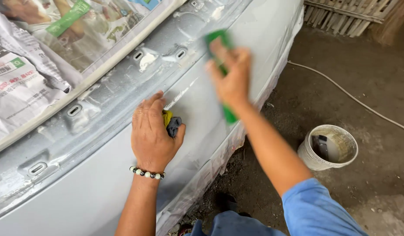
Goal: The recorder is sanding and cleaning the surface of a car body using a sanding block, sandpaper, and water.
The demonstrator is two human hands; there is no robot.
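Crumpled printed newspaper sheets (40,65), grey, green and red, upper left

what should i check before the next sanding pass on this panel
1. Left hand grips rag: ok.
2. Right hand flat on green block: ok, though blurred.
3. Newspaper masks the area above the panel: ok.
4. Bucket on the ground beside the arm: ok.
5. Cord lies apart from the feet: ok.
6. Panel surface smooth enough: cannot tell.
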